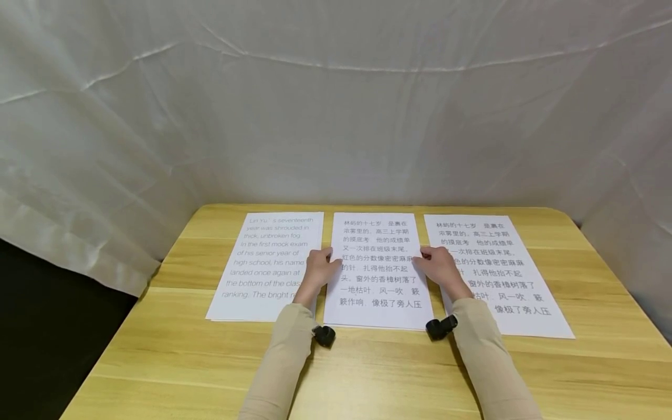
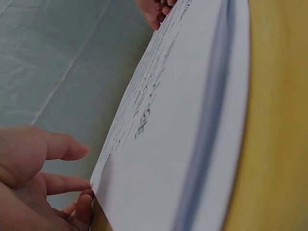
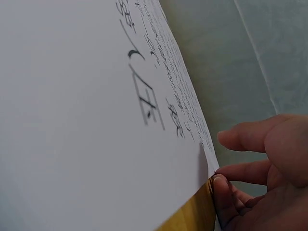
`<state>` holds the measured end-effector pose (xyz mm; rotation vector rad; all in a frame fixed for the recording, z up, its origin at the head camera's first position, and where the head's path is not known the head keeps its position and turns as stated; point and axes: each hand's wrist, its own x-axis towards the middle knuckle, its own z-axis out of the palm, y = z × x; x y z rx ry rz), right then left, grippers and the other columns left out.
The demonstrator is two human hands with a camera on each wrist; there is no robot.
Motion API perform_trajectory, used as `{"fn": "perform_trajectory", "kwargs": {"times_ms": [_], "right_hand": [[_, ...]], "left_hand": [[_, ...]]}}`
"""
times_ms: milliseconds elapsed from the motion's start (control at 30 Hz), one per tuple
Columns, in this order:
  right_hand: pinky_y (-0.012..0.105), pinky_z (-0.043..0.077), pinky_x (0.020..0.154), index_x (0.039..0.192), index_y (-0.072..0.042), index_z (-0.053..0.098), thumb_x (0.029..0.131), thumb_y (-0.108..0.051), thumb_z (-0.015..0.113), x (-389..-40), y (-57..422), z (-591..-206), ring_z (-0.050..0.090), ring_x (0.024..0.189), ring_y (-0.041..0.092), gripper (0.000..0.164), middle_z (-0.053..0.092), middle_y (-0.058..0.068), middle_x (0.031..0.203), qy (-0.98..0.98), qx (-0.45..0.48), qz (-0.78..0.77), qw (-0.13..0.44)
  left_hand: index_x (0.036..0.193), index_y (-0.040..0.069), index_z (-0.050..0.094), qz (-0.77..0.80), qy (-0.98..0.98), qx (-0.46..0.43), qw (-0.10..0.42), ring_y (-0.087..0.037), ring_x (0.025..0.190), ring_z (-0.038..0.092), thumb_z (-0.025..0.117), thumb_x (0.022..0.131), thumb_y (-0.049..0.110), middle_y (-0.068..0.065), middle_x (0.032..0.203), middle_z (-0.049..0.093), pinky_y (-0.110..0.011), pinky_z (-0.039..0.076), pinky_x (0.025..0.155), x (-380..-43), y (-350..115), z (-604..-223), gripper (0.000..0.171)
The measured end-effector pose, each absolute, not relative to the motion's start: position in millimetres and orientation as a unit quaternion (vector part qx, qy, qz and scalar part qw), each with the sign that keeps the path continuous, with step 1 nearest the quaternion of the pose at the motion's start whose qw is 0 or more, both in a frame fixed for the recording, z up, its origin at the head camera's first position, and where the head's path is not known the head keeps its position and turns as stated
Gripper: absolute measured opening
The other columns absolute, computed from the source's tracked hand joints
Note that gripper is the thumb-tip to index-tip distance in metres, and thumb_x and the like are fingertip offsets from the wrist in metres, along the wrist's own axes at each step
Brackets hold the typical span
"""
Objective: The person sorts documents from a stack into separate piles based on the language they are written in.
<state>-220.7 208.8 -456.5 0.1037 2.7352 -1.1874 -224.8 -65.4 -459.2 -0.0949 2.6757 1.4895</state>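
Note:
A white sheet with large printed Chinese text (image 1: 379, 315) lies in the middle of the wooden table, between my two hands. My left hand (image 1: 319, 269) is at its left edge; in the left wrist view the straight index finger (image 2: 67, 184) touches the paper's edge while the thumb stands apart above it. At the opposite edge is my right hand (image 1: 440, 269). The right wrist view shows its index fingertip (image 3: 226, 172) against the paper, thumb raised clear and the other fingers bent below. Each forearm partly covers the neighbouring sheet.
To the left lies a sheet with English text (image 1: 257, 306), another edge peeking out beneath it. A second Chinese-text sheet (image 1: 535, 324) is angled on the right. All rest on the wooden table (image 1: 367, 373), with a pale grey curtain (image 1: 367, 134) behind.

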Motion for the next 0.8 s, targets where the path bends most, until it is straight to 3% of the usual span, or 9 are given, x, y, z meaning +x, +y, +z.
{"fn": "perform_trajectory", "kwargs": {"times_ms": [67,167,267,333,533,800], "right_hand": [[0.049,0.042,0.097,0.135,0.008,0.049,0.096,-0.021,0.053,-220.4,208.7,-455.9,0.049,0.118,0.038,0.049,0.050,0.029,0.133,0.912,0.040,-0.400,0.084],[0.050,0.040,0.099,0.137,0.009,0.048,0.096,-0.021,0.053,-220.1,208.6,-455.9,0.047,0.120,0.040,0.051,0.049,0.029,0.133,0.908,0.047,-0.407,0.086],[0.049,0.040,0.099,0.138,0.008,0.047,0.096,-0.021,0.054,-219.9,208.8,-456.6,0.047,0.119,0.038,0.052,0.050,0.028,0.132,0.905,0.051,-0.415,0.079],[0.049,0.039,0.100,0.139,0.008,0.045,0.096,-0.020,0.054,-219.8,209.0,-456.7,0.046,0.120,0.037,0.052,0.049,0.027,0.132,0.902,0.052,-0.422,0.073],[0.047,0.042,0.096,0.139,0.007,0.046,0.095,-0.015,0.057,-218.3,207.7,-454.2,0.049,0.114,0.035,0.050,0.053,0.023,0.126,0.894,0.054,-0.442,0.040],[0.040,0.046,0.085,0.137,0.004,0.050,0.090,-0.009,0.062,-219.4,207.3,-452.0,0.054,0.102,0.032,0.050,0.058,0.022,0.115,0.896,0.060,-0.438,0.042]], "left_hand": [[0.091,-0.004,0.064,0.490,0.870,-0.039,0.044,-0.022,0.074,0.051,0.063,0.087,0.007,-0.012,0.083,0.050,-0.027,0.042,0.059,-224.5,-65.5,-459.0,0.012],[0.119,-0.005,0.063,0.504,0.861,-0.052,0.053,-0.028,0.095,0.055,0.062,0.088,0.008,-0.020,0.107,0.056,-0.033,0.050,0.076,-224.6,-65.7,-459.3,0.034],[0.134,-0.004,0.053,0.522,0.848,-0.067,0.059,-0.033,0.116,0.052,0.061,0.090,0.010,-0.024,0.127,0.054,-0.039,0.044,0.097,-225.6,-65.9,-460.0,0.047],[0.137,-0.002,0.050,0.532,0.841,-0.078,0.062,-0.034,0.124,0.048,0.060,0.091,0.012,-0.022,0.132,0.052,-0.041,0.039,0.104,-226.5,-65.7,-460.2,0.049],[0.135,0.005,0.055,0.551,0.827,-0.094,0.059,-0.031,0.117,0.051,0.059,0.092,0.010,-0.016,0.123,0.057,-0.038,0.042,0.100,-226.7,-65.4,-459.8,0.044],[0.130,0.001,0.059,0.546,0.833,-0.079,0.034,-0.026,0.103,0.055,0.058,0.088,-0.003,-0.012,0.106,0.060,-0.034,0.047,0.093,-227.2,-69.5,-460.3,0.043]]}}
